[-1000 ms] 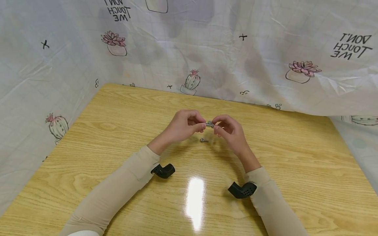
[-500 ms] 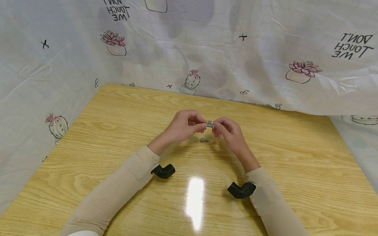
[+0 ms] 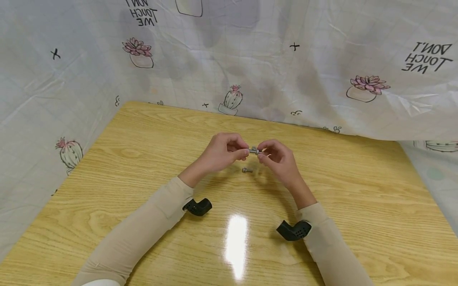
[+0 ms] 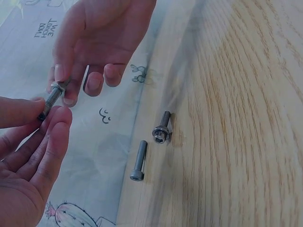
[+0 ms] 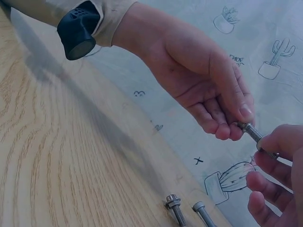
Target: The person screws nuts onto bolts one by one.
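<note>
Between both hands a silver threaded bolt (image 3: 252,151) is held above the table. My left hand (image 3: 222,153) pinches one end of it between thumb and fingers, which hide that end. A nut (image 4: 57,86) sits on the shaft near the other end. My right hand (image 3: 280,161) pinches at this nut with thumb and forefinger, and the shaft's tip sticks out past it. Below the hands, a second bolt (image 4: 161,131) with a nut near its head lies on the table. Beside it lies a plain socket-head bolt (image 4: 138,161), partly behind the held one in the head view.
The wood-grain table (image 3: 143,167) stretches around the hands. A pale curtain (image 3: 272,71) printed with cacti hangs along its far side and left. Each forearm wears a beige sleeve and a black wrist mount (image 3: 198,207).
Half a second ago my right fingertips covered the bolt's right end. They have since moved apart, so the nut and shaft tip show. My left hand is nearly still.
</note>
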The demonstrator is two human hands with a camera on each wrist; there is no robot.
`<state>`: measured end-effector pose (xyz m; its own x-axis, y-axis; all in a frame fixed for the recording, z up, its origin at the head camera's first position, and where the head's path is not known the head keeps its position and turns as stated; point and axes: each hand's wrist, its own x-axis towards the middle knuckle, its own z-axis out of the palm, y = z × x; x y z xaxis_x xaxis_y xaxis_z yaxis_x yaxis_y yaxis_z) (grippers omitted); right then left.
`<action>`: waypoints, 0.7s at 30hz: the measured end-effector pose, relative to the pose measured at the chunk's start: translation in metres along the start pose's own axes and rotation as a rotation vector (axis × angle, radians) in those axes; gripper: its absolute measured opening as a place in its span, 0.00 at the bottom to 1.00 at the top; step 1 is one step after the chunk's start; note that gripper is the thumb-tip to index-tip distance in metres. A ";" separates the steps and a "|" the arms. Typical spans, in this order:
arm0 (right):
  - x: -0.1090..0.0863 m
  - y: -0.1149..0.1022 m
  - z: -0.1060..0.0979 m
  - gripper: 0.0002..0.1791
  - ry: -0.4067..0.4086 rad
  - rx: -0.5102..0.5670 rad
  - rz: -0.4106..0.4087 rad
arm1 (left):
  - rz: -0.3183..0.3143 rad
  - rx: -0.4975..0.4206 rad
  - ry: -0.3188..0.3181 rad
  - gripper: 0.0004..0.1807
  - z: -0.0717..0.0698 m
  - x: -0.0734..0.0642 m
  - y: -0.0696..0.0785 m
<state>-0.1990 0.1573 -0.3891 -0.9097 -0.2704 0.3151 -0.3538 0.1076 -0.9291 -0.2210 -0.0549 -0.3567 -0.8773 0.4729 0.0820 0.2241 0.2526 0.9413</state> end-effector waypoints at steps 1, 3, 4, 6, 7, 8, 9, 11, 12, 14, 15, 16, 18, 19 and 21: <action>0.000 0.000 0.000 0.09 -0.002 -0.002 -0.002 | 0.002 0.001 0.000 0.03 0.000 0.000 0.000; 0.000 0.000 0.000 0.09 -0.004 -0.002 -0.001 | 0.005 -0.001 -0.002 0.02 0.000 0.000 0.001; 0.000 0.001 0.000 0.08 -0.005 -0.004 0.000 | 0.006 0.001 -0.002 0.02 0.000 0.000 0.002; 0.001 0.002 0.000 0.08 -0.007 -0.007 0.006 | 0.007 0.001 0.000 0.02 0.000 0.000 0.002; 0.001 0.002 0.000 0.08 -0.007 -0.008 0.010 | 0.007 -0.001 -0.001 0.03 0.000 0.000 0.002; 0.002 0.002 0.000 0.08 -0.006 -0.012 0.015 | 0.007 -0.001 -0.001 0.02 0.001 0.000 0.002; 0.002 0.003 0.000 0.08 -0.007 -0.015 0.018 | 0.008 -0.001 -0.002 0.03 0.001 0.000 0.003; 0.003 0.003 0.001 0.10 -0.005 -0.021 0.027 | 0.008 -0.003 -0.006 0.02 0.002 -0.001 0.003; 0.003 0.003 0.001 0.11 -0.002 -0.027 0.032 | 0.007 -0.004 -0.008 0.02 0.002 -0.001 0.003; 0.003 0.003 0.001 0.13 0.005 -0.038 0.038 | 0.009 -0.005 -0.012 0.02 0.002 -0.001 0.004; 0.003 0.003 0.001 0.14 0.009 -0.042 0.041 | 0.007 -0.007 -0.013 0.02 0.002 -0.001 0.004; 0.003 0.003 0.001 0.14 0.014 -0.044 0.043 | 0.006 -0.007 -0.013 0.02 0.003 0.000 0.003; 0.003 0.003 0.000 0.12 0.022 -0.044 0.035 | 0.003 -0.007 -0.013 0.02 0.002 0.000 0.003; 0.003 0.003 0.000 0.11 0.024 -0.040 0.028 | 0.001 -0.008 -0.012 0.03 0.002 0.000 0.002; 0.003 0.003 -0.001 0.09 0.021 -0.027 0.015 | -0.004 -0.010 -0.008 0.02 0.002 0.001 0.001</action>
<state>-0.2026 0.1580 -0.3908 -0.9190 -0.2489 0.3057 -0.3458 0.1369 -0.9283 -0.2209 -0.0527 -0.3558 -0.8748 0.4786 0.0754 0.2162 0.2464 0.9447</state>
